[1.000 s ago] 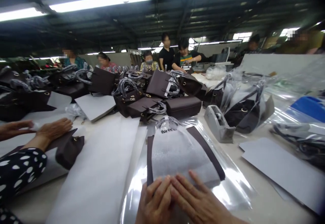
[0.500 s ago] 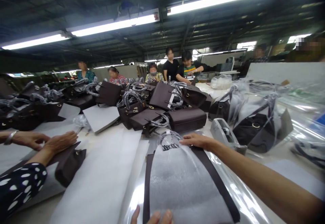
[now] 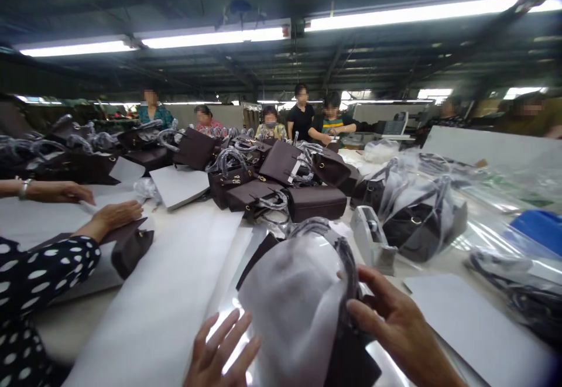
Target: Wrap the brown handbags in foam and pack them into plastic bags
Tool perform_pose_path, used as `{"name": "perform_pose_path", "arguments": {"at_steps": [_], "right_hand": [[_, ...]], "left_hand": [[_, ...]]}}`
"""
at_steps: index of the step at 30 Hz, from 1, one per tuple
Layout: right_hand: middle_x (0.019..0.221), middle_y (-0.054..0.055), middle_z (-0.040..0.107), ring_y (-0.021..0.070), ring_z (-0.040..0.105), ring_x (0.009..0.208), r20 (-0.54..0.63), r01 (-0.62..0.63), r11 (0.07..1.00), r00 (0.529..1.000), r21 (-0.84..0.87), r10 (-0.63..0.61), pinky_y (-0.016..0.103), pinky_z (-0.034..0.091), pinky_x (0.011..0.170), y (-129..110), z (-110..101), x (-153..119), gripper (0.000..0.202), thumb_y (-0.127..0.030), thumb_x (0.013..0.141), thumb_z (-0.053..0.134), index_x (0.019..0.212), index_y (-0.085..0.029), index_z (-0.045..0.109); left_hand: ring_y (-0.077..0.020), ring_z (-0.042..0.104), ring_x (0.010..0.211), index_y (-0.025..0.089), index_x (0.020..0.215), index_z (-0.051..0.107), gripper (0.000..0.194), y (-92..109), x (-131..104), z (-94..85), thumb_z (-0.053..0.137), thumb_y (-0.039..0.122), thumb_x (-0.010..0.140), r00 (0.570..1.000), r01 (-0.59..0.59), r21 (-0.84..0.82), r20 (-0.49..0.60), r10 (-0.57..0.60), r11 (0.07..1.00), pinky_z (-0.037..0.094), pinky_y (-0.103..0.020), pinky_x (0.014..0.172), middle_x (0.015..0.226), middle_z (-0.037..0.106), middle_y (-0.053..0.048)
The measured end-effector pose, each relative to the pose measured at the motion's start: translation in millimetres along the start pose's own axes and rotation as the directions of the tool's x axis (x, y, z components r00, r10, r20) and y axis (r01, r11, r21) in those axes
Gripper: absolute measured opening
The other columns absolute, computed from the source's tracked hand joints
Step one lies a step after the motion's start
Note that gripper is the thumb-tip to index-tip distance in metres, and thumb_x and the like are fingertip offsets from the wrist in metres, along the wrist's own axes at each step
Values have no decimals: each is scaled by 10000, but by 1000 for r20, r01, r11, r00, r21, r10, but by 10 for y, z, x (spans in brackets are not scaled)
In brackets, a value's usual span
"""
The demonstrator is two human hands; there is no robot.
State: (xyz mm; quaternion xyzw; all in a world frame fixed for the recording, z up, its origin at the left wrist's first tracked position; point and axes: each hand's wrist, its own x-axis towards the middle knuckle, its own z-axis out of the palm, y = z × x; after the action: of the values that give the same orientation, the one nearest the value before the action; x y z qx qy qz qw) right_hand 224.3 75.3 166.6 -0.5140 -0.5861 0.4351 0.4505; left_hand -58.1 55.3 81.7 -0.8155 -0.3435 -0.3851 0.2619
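In front of me a dark brown handbag (image 3: 351, 346) is tilted up, with a white translucent sheet (image 3: 285, 293) over its near face. Plastic-wrapped handles (image 3: 316, 226) arch at its top. My right hand (image 3: 390, 317) pinches a wrapped handle at the bag's right side, thumb and fingers around it. At the lower left, my left hand (image 3: 226, 349) has its fingers spread beside the sheet; its fingertips are at or near the sheet's edge, and contact is unclear. Clear plastic film lies under the bag.
A co-worker's hands (image 3: 116, 214) work on another brown bag at left. White foam sheets (image 3: 175, 281) cover the table between us. Many brown handbags (image 3: 316, 202) are heaped ahead. A tape dispenser (image 3: 373, 240) and a plastic-bagged handbag (image 3: 417, 223) stand at right. Several people are farther back.
The handbag has gone from lying flat to tilted and turned. My right hand has moved from its top to its right-side handle. My left hand has come up into view, fingers spread.
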Motion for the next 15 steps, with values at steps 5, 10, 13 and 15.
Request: {"name": "perform_pose_path", "arguments": {"at_steps": [5, 10, 13, 15], "right_hand": [[958, 32, 638, 152, 627, 715, 204, 179, 974, 968, -138, -149, 234, 526, 618, -41, 76, -54, 337, -385, 800, 573, 1094, -221, 566], [1024, 45, 640, 187, 605, 901, 421, 313, 923, 885, -223, -199, 268, 512, 736, -263, -6, 212, 317, -372, 900, 415, 1114, -251, 614], [954, 48, 660, 166, 617, 793, 487, 335, 909, 854, -248, -182, 239, 500, 630, -260, -59, 491, 305, -368, 891, 445, 1098, -233, 623], [947, 55, 659, 167, 606, 813, 502, 428, 859, 829, -281, -249, 262, 485, 695, -227, -51, 678, 278, -336, 873, 488, 1082, -220, 630]], "left_hand": [[-182, 530, 1060, 127, 1080, 572, 323, 76, 936, -52, 436, 34, 802, 992, 30, -362, 125, 16, 932, 473, -311, 905, 1102, 616, -103], [-139, 564, 980, 178, 913, 628, 273, 80, 1406, -101, 393, 68, 828, 873, 406, -572, 473, -118, 713, 465, -264, 901, 992, 623, -47], [-160, 533, 1077, 203, 944, 631, 300, 48, 1369, -210, 371, 96, 841, 820, 521, -593, 546, -169, 614, 439, -297, 947, 1080, 604, -44], [-190, 522, 1114, 214, 973, 636, 288, 8, 1305, -279, 391, 140, 844, 797, 551, -571, 576, -182, 608, 440, -331, 950, 1118, 604, -50]]}}
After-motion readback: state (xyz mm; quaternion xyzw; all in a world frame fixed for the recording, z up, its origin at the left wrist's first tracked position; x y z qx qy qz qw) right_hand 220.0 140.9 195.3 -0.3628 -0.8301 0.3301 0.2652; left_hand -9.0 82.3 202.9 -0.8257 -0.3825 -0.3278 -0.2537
